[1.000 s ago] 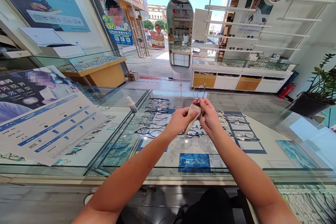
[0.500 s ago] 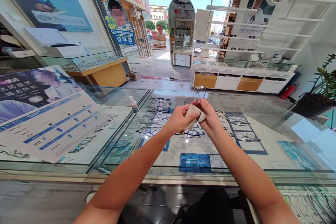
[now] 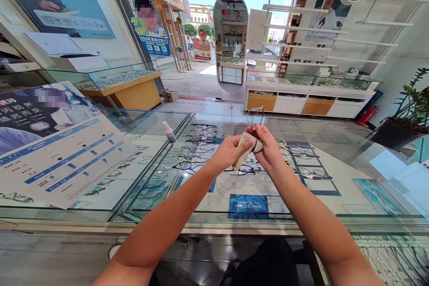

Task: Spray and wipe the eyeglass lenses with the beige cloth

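Head view: above our glass counter, our right hand and left hand meet. Between them, our right fingers grip eyeglasses; our left fingers pinch a pale cloth against their lower part. Uneven rubbing could bend them; a loose pinch could drop them. Their long axis runs roughly upright, 1 end pointing up and away from us.

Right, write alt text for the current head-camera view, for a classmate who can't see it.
A person's left hand holds a pale cloth against glasses in the right hand, above a glass counter displaying other frames. A small bottle is left of them; an oval mirror stands beyond.
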### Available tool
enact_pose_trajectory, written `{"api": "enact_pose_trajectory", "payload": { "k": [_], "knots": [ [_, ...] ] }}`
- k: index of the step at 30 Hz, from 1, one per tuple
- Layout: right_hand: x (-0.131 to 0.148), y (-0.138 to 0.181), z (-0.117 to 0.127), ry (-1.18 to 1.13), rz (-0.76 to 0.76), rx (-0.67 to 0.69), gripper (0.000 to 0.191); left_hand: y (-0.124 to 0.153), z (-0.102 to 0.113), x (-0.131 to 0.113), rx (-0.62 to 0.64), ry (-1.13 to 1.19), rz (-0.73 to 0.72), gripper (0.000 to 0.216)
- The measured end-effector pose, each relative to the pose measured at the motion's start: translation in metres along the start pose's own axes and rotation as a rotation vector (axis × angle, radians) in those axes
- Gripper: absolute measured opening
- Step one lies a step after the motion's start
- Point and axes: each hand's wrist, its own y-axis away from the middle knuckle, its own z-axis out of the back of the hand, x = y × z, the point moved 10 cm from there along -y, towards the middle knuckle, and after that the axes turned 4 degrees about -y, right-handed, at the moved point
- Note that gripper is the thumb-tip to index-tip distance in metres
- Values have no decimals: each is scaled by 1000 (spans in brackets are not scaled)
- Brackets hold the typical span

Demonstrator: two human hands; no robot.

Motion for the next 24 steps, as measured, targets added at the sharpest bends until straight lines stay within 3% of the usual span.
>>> {"api": "enact_pose_trajectory", "payload": {
  "k": [4, 9, 17, 24],
  "knots": [
    [-1, -1, 2, 12, -17, 0, 38, -1, 2, -1, 15, -19, -20, 60],
    [-2, 1, 0, 25, -35, 13, 37, 0, 14, -8, -91, -66, -84, 53],
    [-3, 5, -7, 111, -37, 43, 44, 3, 21, -15, -230, -38, -95, 62],
    [-3, 9, -11, 176, 51, 64, 41, -2, 14, -6, -173, 166, -48, 61]
  ]
}}
